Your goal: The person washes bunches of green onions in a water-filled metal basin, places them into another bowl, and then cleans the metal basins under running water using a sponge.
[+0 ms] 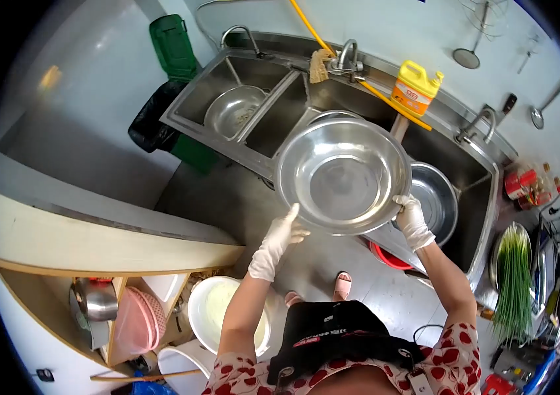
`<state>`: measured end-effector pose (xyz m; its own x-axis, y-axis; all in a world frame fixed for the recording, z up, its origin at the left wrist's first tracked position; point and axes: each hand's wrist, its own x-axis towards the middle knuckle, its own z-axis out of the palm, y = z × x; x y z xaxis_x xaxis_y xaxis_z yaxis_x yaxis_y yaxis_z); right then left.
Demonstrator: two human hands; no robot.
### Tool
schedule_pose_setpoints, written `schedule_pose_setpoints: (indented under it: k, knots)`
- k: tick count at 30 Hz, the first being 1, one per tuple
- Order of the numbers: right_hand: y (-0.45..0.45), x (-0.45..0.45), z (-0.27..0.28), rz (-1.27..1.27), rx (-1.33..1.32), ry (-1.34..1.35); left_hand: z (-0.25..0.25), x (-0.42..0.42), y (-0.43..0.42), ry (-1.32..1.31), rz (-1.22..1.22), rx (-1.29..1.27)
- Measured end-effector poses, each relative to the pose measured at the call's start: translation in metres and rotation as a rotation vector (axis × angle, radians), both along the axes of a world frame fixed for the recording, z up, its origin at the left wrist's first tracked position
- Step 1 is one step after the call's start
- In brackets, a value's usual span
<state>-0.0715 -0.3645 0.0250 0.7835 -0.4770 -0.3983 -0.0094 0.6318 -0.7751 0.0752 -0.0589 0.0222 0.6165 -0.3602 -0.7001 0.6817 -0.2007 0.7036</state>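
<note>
A large stainless steel basin [346, 181] is held up in front of the sinks, its shiny inside facing me. My right hand [414, 224], in a white glove, grips its rim at the lower right. My left hand [280, 240], gloved too, is beside the lower left rim with fingers apart and holds nothing; whether a fingertip touches the rim I cannot tell. Behind the basin, part of the middle sink [333, 95] is hidden. A second metal basin [430, 201] sits in the right sink, partly covered by my right hand and the large basin.
Another metal bowl [237, 112] lies in the left sink [211, 82]. A yellow detergent jug [417, 89] stands on the back ledge near a yellow hose [385, 102]. Green onions [514, 283] lie at right. A white bucket [197, 309] is on the floor by the shelf.
</note>
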Motion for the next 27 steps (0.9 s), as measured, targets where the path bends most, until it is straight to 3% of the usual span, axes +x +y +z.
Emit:
schedule_pose_setpoints:
  k: [3, 5, 6, 9, 13, 16, 17, 18, 19, 20, 21, 22, 23, 24, 25, 26, 27]
  knots:
    - [-0.003, 0.02, -0.017, 0.085, -0.016, -0.028, -0.014, 0.009, -0.013, -0.065, 0.092, 0.124]
    - [-0.003, 0.038, -0.037, 0.168, -0.084, 0.003, -0.048, 0.026, 0.001, -0.083, 0.318, -0.006]
    - [0.001, 0.043, -0.02, 0.302, 0.029, -0.084, -0.05, 0.041, 0.012, -0.11, 0.356, -0.007]
    - [-0.002, 0.046, -0.01, 0.435, -0.053, -0.128, -0.034, 0.09, 0.036, -0.189, 0.451, 0.018]
    - [-0.038, 0.025, -0.031, 0.342, -0.208, 0.151, -0.026, 0.156, 0.046, -0.301, 0.565, 0.085]
    - [-0.073, -0.005, -0.05, 0.29, -0.354, 0.312, -0.036, 0.199, 0.048, -0.236, 0.724, 0.065]
    - [-0.086, -0.013, -0.062, 0.263, -0.352, 0.366, -0.039, 0.197, 0.058, -0.633, 0.147, 0.411]
    - [-0.096, -0.029, -0.072, 0.212, -0.344, 0.43, -0.033, 0.193, 0.063, -1.123, -0.252, 0.804]
    - [-0.098, -0.043, -0.073, 0.181, -0.385, 0.458, -0.01, 0.189, 0.052, -1.053, -0.341, 0.854]
    - [-0.102, -0.052, -0.066, 0.121, -0.42, 0.499, -0.018, 0.192, 0.055, -0.905, -0.221, 0.684]
    - [-0.117, -0.069, -0.085, 0.2, -0.589, 0.627, -0.004, 0.184, 0.045, -0.893, -0.235, 0.546]
    - [-0.117, -0.078, -0.059, 0.229, -0.681, 0.782, -0.005, 0.179, 0.041, -1.018, -0.283, 0.623]
    - [-0.123, -0.09, -0.069, 0.184, -0.791, 0.803, -0.021, 0.192, 0.056, -1.062, -0.346, 0.619]
    - [-0.129, -0.105, -0.07, 0.178, -0.982, 0.803, -0.03, 0.199, 0.065, -0.872, -0.075, 0.426]
    - [-0.136, -0.117, -0.071, 0.142, -1.076, 0.766, -0.069, 0.231, 0.097, -1.176, -0.24, 0.672]
    - [-0.142, -0.128, -0.06, 0.118, -1.134, 0.78, -0.072, 0.236, 0.098, -1.168, -0.092, 0.508]
    - [-0.146, -0.14, -0.043, 0.025, -1.192, 0.762, -0.053, 0.225, 0.096, -1.428, -0.371, 0.678]
